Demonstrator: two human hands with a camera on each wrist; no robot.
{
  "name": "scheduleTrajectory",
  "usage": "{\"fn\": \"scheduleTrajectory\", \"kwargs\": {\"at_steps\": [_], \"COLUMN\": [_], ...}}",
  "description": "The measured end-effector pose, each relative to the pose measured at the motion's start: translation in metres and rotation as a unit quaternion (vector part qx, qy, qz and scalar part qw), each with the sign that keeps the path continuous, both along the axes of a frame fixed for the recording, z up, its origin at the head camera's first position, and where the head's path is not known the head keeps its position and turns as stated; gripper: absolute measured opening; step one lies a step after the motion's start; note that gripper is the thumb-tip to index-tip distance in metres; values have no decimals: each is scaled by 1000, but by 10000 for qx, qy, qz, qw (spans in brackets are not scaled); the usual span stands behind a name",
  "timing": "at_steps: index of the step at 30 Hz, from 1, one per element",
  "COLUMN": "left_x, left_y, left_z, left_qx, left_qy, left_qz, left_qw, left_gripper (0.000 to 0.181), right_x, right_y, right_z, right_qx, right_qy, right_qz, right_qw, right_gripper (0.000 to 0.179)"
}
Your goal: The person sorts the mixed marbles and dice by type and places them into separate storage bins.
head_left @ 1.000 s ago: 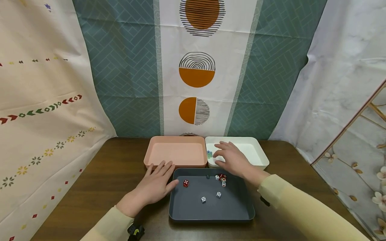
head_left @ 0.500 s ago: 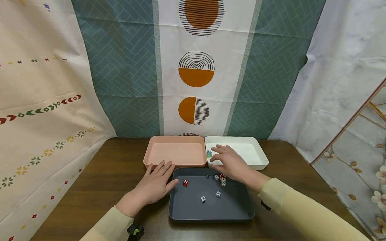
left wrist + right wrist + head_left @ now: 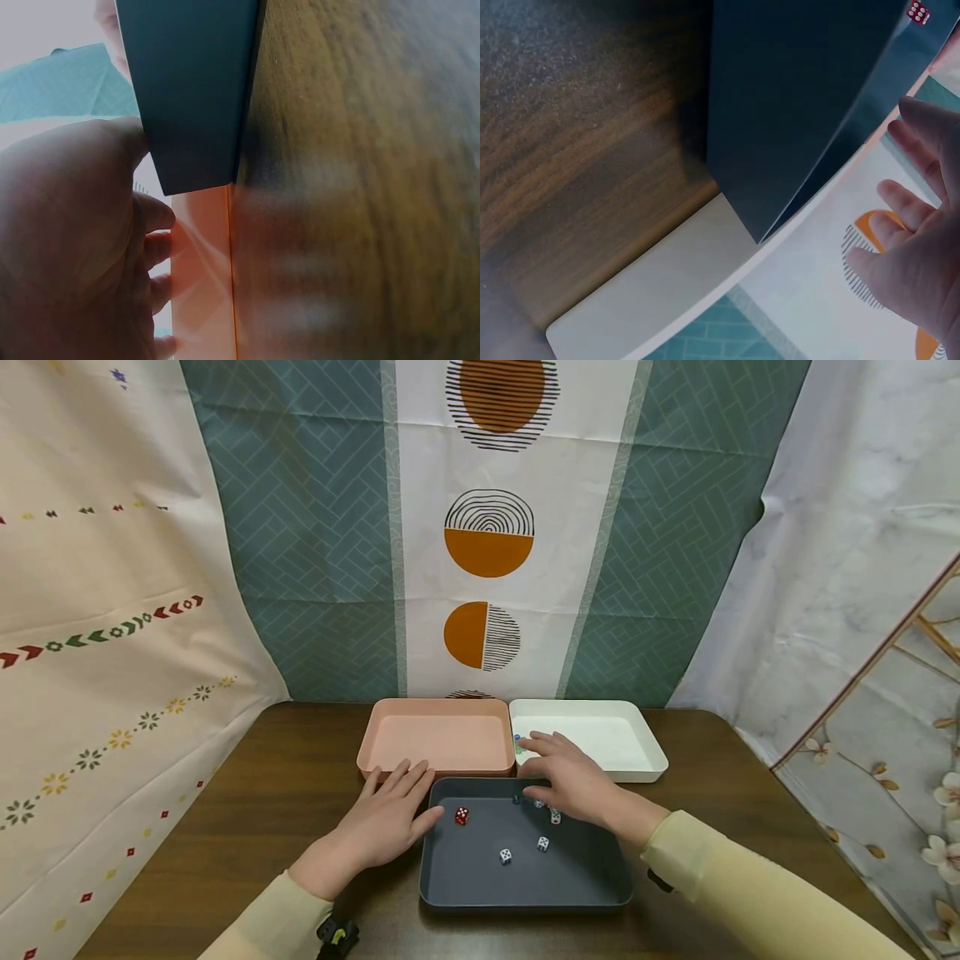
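My right hand [image 3: 573, 783] hovers over the far right part of the dark grey tray [image 3: 525, 889], fingers loosely spread and holding nothing. Beneath its fingertips lie a dark green die [image 3: 516, 799] and a white die [image 3: 539, 804], with another white die [image 3: 556, 817] by the palm; the hand hides red dice there. Closer to me are two white dice, one at the right [image 3: 543, 843] and one at the left [image 3: 506, 857]. A red die [image 3: 461, 816] sits near my left hand [image 3: 382, 827], whose straight fingers rest at the pink tray's rim, thumb at the grey tray's edge.
Behind the grey tray stand a pink tray [image 3: 442, 735] and, to its right, a white tray [image 3: 622, 743] with small blue and green pieces [image 3: 517, 744] at its left end. All three are on a dark wooden table [image 3: 292, 785]. Patterned cloths [image 3: 330, 527] hang behind.
My right hand has come back toward me and a little left, from over the white tray to over the grey tray, covering the red dice. My left hand has stayed still.
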State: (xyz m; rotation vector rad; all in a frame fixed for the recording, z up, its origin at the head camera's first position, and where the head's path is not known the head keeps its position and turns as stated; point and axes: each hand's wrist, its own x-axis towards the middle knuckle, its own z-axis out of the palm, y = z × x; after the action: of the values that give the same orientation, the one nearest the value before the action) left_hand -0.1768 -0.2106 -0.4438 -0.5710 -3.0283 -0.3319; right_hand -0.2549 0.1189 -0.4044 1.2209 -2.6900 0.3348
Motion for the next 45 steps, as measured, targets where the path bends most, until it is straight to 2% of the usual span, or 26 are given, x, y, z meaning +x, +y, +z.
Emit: {"fn": "scheduleTrajectory", "kwargs": {"at_steps": [7,13,26,45], "left_x": [0,2,3,2], "left_y": [-1,0,0,0], "left_z": [0,3,2,3], "left_qx": [67,-59,-76,-91], "left_qy": [48,-50,-19,-93], "left_qz": [-53,27,49,75], "left_qw": [10000,10000,10000,9999], "left_gripper": [75,75,74,76], "right_x": [2,1,-1,-1], "right_y": [-2,-5,-9,-10], "right_z": [-2,-5,-15,-22], "right_qx": [161,255,370,301], "right_qy": [100,156,176,182], "right_qz": [47,117,118,170], "right_qw": [9998,9995,9991,9992], "right_gripper": [18,18,17,15]}}
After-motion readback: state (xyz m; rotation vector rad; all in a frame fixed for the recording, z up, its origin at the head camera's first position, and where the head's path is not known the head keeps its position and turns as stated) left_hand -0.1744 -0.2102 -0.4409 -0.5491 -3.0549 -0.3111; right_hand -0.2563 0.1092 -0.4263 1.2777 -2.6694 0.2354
